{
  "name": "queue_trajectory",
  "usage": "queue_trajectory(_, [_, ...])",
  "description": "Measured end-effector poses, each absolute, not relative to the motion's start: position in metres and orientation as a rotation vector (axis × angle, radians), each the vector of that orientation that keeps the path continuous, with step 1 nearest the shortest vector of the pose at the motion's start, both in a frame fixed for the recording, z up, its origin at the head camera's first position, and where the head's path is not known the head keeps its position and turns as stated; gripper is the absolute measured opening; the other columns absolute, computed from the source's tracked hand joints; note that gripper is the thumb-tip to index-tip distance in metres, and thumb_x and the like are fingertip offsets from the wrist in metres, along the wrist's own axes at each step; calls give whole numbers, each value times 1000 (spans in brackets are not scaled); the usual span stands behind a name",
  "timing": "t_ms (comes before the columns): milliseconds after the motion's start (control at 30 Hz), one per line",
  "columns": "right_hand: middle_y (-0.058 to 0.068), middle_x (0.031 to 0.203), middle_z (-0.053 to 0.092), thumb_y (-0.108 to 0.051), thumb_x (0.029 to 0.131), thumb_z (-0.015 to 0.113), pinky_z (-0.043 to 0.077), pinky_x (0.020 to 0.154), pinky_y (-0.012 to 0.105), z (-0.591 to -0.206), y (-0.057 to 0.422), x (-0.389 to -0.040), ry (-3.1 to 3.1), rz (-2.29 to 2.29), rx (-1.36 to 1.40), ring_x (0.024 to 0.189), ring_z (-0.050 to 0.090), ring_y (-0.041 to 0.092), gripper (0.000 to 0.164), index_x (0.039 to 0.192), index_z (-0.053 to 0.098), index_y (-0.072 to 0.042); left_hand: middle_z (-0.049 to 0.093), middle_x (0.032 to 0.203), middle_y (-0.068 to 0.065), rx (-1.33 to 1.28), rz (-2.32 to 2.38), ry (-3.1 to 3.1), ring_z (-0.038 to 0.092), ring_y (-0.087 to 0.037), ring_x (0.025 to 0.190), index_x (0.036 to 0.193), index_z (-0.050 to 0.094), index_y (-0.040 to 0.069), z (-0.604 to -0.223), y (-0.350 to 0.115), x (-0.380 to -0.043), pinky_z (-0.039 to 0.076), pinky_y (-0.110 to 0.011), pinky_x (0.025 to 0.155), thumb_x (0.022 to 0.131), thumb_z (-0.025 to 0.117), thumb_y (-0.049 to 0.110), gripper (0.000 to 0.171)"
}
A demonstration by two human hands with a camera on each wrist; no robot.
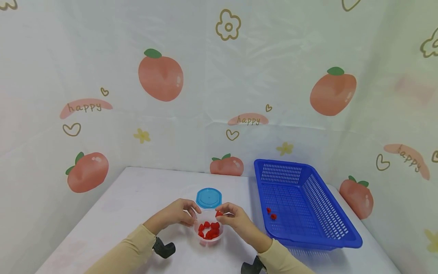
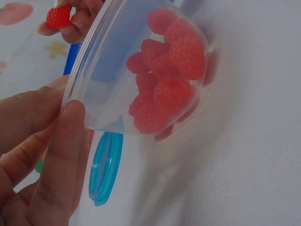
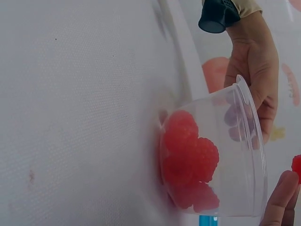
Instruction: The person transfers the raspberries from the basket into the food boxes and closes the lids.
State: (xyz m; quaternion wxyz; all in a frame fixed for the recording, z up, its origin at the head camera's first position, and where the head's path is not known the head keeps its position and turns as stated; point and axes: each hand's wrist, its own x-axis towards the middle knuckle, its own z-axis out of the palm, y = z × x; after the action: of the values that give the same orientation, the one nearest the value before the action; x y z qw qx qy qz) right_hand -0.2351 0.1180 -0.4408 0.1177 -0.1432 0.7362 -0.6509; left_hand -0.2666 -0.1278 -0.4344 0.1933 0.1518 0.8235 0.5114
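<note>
A clear round plastic tub [image 1: 210, 240] stands on the white table with several raspberries [image 2: 164, 70] in its bottom. My left hand [image 1: 178, 214] is at the tub's left side, its thumb and fingertips holding the rim, as the left wrist view shows close up. Over the right side of the rim, my right hand [image 1: 238, 220] pinches a single red raspberry [image 2: 59, 17] between thumb and fingers. Just behind the tub lies a blue lid [image 1: 209, 198], flat on the table.
To the right stands a large blue plastic basket [image 1: 328, 194] with slotted walls, a little apart from the tub. Two raspberries [image 1: 273, 216] lie near its left side. A white cloth wall [image 1: 205, 144] printed with fruit rises behind the table [image 1: 150, 182].
</note>
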Motion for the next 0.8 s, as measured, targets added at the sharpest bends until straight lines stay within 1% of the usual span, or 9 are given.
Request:
queue_trajectory(300, [3, 98, 63, -11, 87, 67, 53, 84, 23, -442, 119, -234, 2141, -1893, -467, 87, 61, 13, 41, 118, 54, 13, 61, 86, -6, 435, 1433, 2311, 64, -16, 72, 108, 65, 0, -434, -128, -267, 60, -34, 71, 79, 74, 2, 30])
queue_trajectory(567, [2, 98, 65, -10, 87, 67, 53, 84, 22, -443, 119, -236, 2146, -1883, -443, 87, 60, 14, 39, 117, 55, 11, 61, 86, -6, 435, 1438, 2304, 64, -16, 71, 108, 65, 0, -433, -128, -267, 60, -34, 71, 79, 73, 2, 30])
queue_trajectory(800, [-1, 90, 58, -6, 87, 67, 51, 78, 19, -442, 118, -237, 2116, -1912, -436, 83, 58, 14, 37, 116, 55, 13, 61, 85, -6, 441, 1440, 2302, 64, -16, 71, 107, 65, 1, -434, -129, -267, 60, -34, 71, 79, 73, 3, 29])
